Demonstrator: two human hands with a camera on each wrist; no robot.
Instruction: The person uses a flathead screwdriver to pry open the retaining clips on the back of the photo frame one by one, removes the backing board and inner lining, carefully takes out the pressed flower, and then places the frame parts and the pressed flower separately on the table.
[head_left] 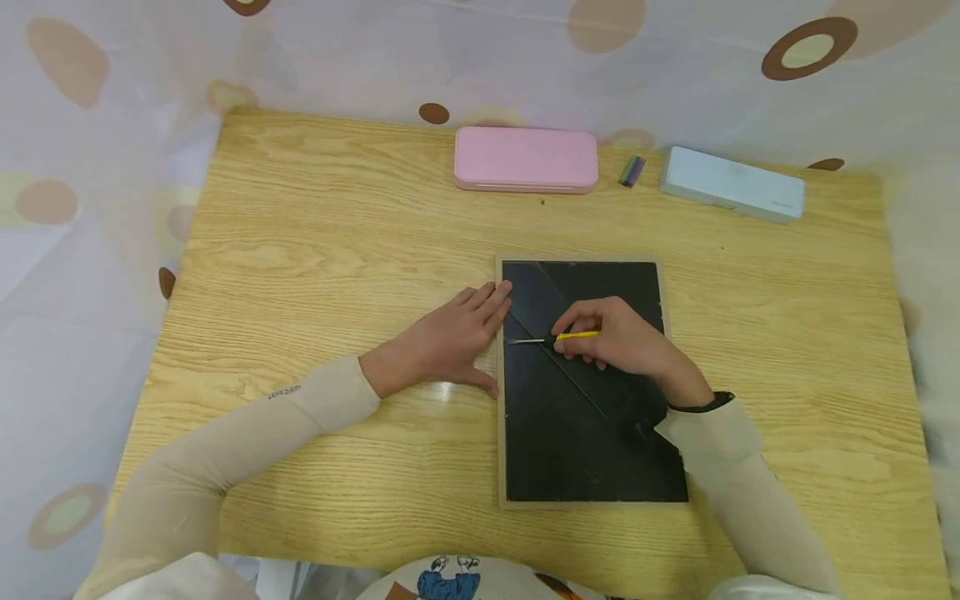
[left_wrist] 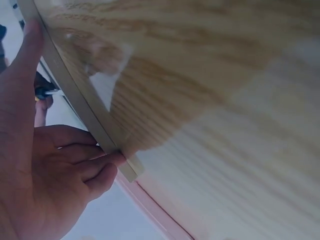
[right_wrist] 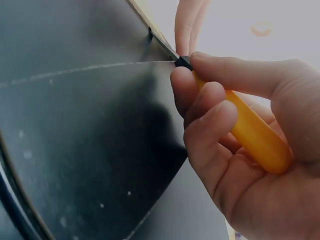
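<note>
Left hand (head_left: 461, 337): fingers mostly straight, laid against the left edge of the wooden frame (head_left: 502, 450); we see no firm grip.
Right hand (head_left: 626, 337): fingers curled, pinching the yellow-handled screwdriver (head_left: 577, 335), its tip at the frame's inner left edge.
Slip risk: we judge that pushing too hard could make the tip skid, scratching the black panel (head_left: 585, 467) or jabbing the left fingers, just beside it.
Wooden frame: lying on the table (head_left: 300, 233), right of middle, nearer the near edge.
Table's far edge: pink case (head_left: 525, 158), small striped block (head_left: 632, 171), then pale blue case (head_left: 731, 182) towards the right corner.
</note>
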